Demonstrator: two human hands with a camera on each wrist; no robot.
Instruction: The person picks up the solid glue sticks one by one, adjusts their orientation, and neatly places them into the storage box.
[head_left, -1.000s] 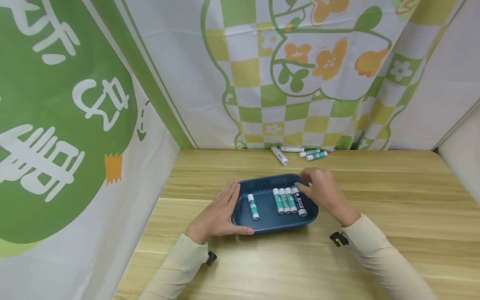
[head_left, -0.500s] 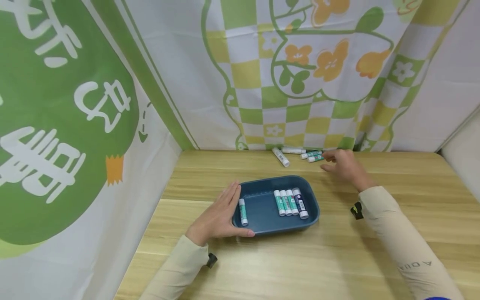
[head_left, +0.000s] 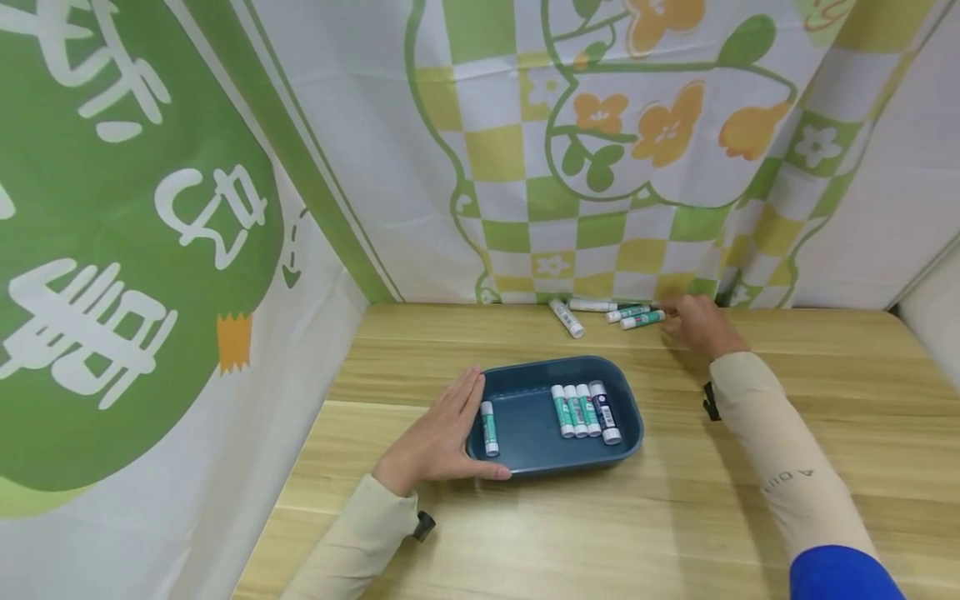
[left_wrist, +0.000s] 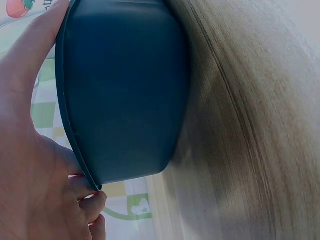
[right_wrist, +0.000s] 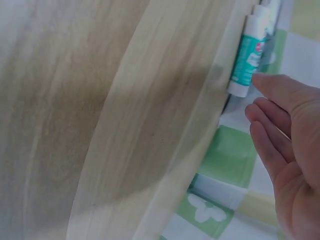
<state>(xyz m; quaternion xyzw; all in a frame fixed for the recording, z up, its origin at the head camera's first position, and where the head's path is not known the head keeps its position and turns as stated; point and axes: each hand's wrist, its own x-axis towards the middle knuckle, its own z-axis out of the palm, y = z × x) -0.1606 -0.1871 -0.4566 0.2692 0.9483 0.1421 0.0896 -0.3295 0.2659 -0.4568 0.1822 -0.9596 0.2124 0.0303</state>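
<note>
My left hand (head_left: pixel 438 433) holds the left end of a dark blue plastic tray (head_left: pixel 525 427), thumb along the front rim and fingers at the back corner. Inside, one green-labelled glue stick (head_left: pixel 490 429) lies by the left wall. A row of green glue sticks (head_left: pixel 576 412) and a thicker dark navy one (head_left: pixel 605 414) lie at the right. Behind the tray, my right hand (head_left: pixel 701 327) is at the right end of a green glue stick (head_left: pixel 642 320). In the right wrist view its thumb tip is right beside that glue stick (right_wrist: pixel 245 62), the other fingers loosely bent.
Along the back edge lie another green glue stick (head_left: pixel 628 313) and white tubes, one slanted (head_left: pixel 566 318) and one against the curtain (head_left: pixel 592 306). The checked curtain (head_left: pixel 555 217) hangs right behind the wooden table (head_left: pixel 562 533). A printed cloth (head_left: pixel 112 250) hangs at the left.
My right hand has left the tray's right end and reached back to the glue sticks at the curtain. The single glue stick in the tray has shifted left to the wall. My left hand stays put.
</note>
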